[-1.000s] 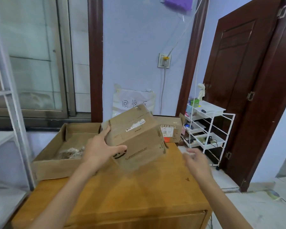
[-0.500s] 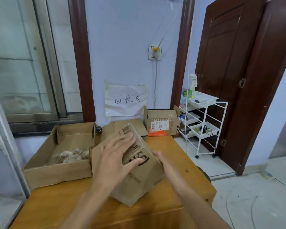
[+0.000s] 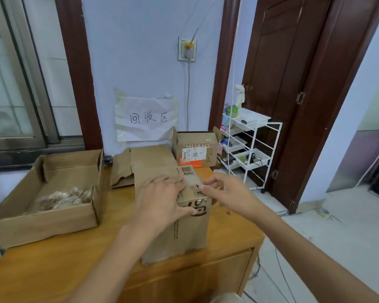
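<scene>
A person steadies a cardboard box (image 3: 184, 232) that stands upright near the front right corner of a wooden table (image 3: 53, 259). The left hand (image 3: 162, 202) lies across the box's top, fingers spread and almost straight, with the thumb hooked down over the printed front face. The right hand (image 3: 225, 193) meets the top right edge with its fingers bent onto the cardboard; how firm that hold is cannot be told through the blur. To the left, apart from the box, sits an open tray (image 3: 42, 224) holding a pale crumpled heap. Flattened cardboard (image 3: 149, 158) lies behind the box, and a smaller labelled carton (image 3: 195, 147) stands at the table's back edge under a handwritten sign (image 3: 147, 119). A white cart (image 3: 252, 145) stands by the door (image 3: 293, 84).
</scene>
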Action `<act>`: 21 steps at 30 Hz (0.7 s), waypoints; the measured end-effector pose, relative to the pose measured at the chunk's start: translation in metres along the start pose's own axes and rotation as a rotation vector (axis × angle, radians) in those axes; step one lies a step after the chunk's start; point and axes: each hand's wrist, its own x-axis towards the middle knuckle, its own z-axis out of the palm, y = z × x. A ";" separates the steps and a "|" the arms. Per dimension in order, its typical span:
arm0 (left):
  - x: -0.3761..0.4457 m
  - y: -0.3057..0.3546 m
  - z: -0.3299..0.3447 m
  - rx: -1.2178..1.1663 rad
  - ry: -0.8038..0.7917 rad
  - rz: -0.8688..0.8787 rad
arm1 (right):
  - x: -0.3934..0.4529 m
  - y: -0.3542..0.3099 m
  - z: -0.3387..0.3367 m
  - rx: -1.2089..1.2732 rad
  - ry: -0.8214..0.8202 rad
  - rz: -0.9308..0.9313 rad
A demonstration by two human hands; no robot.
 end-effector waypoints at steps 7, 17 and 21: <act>0.003 0.010 -0.003 0.040 -0.041 -0.004 | 0.024 -0.037 -0.038 -0.873 -0.089 -0.229; -0.018 -0.001 -0.018 0.025 -0.020 -0.041 | 0.031 -0.031 -0.025 -0.239 -0.449 -0.111; -0.028 -0.003 -0.032 0.080 0.008 -0.030 | 0.024 -0.005 0.005 0.531 -0.396 0.024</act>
